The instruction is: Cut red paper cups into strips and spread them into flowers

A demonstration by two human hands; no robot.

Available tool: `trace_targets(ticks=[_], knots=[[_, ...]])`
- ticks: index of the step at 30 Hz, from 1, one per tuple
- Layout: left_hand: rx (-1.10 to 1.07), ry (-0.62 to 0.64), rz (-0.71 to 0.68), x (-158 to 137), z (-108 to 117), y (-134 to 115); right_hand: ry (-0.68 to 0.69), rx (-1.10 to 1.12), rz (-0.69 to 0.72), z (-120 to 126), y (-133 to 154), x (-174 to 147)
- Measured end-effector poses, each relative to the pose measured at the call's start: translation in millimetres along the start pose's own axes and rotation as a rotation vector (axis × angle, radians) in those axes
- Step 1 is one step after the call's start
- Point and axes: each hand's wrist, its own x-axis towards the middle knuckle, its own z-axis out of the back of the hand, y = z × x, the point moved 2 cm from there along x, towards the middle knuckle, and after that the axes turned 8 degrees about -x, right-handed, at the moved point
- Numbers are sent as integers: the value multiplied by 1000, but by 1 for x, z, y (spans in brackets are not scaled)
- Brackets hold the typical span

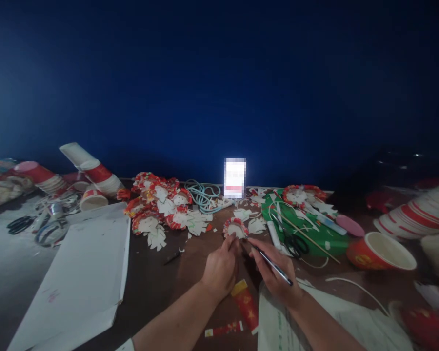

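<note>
A small white paper cutout with a red-and-white curled rim (pixel 235 227) is in front of me at the middle of the table. My left hand (pixel 221 267) grips its near edge, with the fingers closed. In my right hand (pixel 280 275) a dark pen (pixel 274 265) is held in a writing grip, its tip close to the cutout's right side. Just beyond lies a loose white paper piece (pixel 256 225). Near my left wrist rest a red and gold paper strip (pixel 246 304) and a smaller red strip (pixel 225 328).
Several finished-looking red-rimmed paper pieces (pixel 157 200) are heaped left of centre, beside a coil of pale blue cord (pixel 204 195). Black scissors (pixel 296 245) lie on a green sheet (pixel 325 239). A red paper tub (pixel 382 251) stands right; a white board (pixel 84 273) lies left.
</note>
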Motion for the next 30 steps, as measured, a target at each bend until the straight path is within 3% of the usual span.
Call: trace_targets(ticks=[17, 30], knots=[[-10, -67, -80, -3, 3, -2, -8, -1, 79, -5, -2, -4], [-96, -80, -69, 0, 2, -4, -51, -87, 169, -3, 12, 1]])
